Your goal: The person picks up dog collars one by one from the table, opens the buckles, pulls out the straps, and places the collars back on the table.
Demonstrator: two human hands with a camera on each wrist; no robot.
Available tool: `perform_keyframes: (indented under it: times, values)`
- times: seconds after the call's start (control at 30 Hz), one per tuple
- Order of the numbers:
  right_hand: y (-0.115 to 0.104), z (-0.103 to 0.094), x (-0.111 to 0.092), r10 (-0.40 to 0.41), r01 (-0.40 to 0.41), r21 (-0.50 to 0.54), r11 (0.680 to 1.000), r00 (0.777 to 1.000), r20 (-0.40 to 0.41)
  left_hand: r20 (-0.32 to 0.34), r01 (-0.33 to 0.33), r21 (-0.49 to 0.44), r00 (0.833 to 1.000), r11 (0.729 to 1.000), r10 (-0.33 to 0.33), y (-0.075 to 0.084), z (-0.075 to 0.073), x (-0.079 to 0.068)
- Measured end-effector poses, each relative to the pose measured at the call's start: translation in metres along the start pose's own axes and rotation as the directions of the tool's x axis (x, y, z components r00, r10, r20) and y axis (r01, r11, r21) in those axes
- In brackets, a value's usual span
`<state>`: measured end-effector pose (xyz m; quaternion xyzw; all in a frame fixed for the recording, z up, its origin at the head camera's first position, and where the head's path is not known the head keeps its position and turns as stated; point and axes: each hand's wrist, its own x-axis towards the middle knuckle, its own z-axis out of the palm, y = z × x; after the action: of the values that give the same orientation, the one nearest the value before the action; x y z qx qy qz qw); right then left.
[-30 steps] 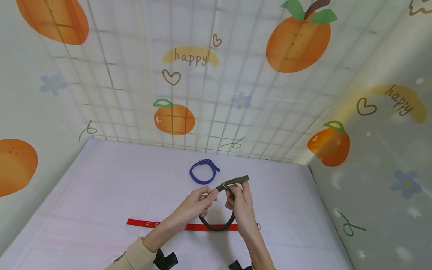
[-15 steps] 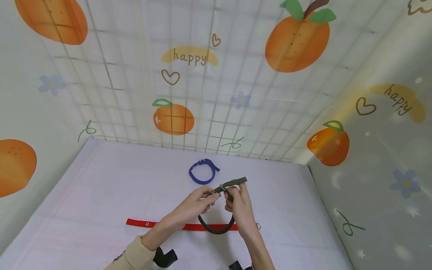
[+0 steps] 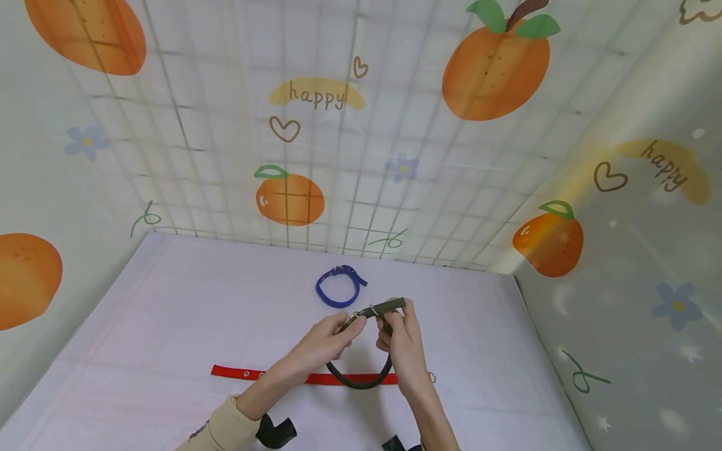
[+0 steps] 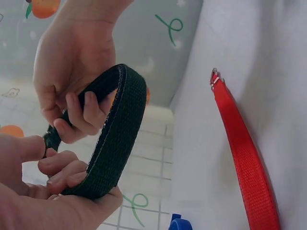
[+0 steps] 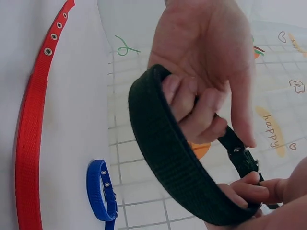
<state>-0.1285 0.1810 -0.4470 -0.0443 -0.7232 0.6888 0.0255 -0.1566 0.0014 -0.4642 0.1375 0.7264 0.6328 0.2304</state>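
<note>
Both hands hold a dark green collar (image 3: 358,384) bent into a loop above the table, its lower curve hanging below the fingers. My left hand (image 3: 323,341) pinches the strap on the left of the metal buckle (image 5: 256,165). On the other side, my right hand (image 3: 406,341) grips the collar close to the buckle, with the strap's end pointing right along its fingertips. Eyelets show on the strap in the right wrist view. Beneath the hands lies a red collar (image 3: 225,372), stretched flat and partly covered by the left forearm and the green loop.
Beyond the hands, a blue collar (image 3: 338,305) lies fastened in a ring on the white table (image 3: 186,300). Black pieces (image 3: 276,432) show at the wrists. Printed curtains with oranges (image 3: 290,200) hang behind the table and at both sides.
The green collar's end has shifted left and slightly down, toward the right fingertips. The left thumb and fingers have changed their hold at the buckle. Red and blue collars stay put.
</note>
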Motion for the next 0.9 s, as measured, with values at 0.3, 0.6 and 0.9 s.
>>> perform_keyframes:
  times: [0.3,0.6,0.9]
  values:
    - [0.0000,-0.0010,0.0004,-0.023,0.023,-0.011,1.000,1.000,-0.022,0.040,0.003,0.012,0.999,1.000,-0.004,0.0003,-0.0024,-0.0011]
    - [0.0025,0.0001,0.0002,-0.005,0.005,-0.023,1.000,1.000,0.014,-0.007,-0.071,0.102,0.997,0.992,0.072,0.0009,0.0017,0.0001]
    - [0.0033,0.0027,0.0006,0.013,-0.013,-0.011,1.000,1.000,0.023,-0.092,-0.078,0.086,0.992,0.993,0.086,0.0021,0.0024,-0.0003]
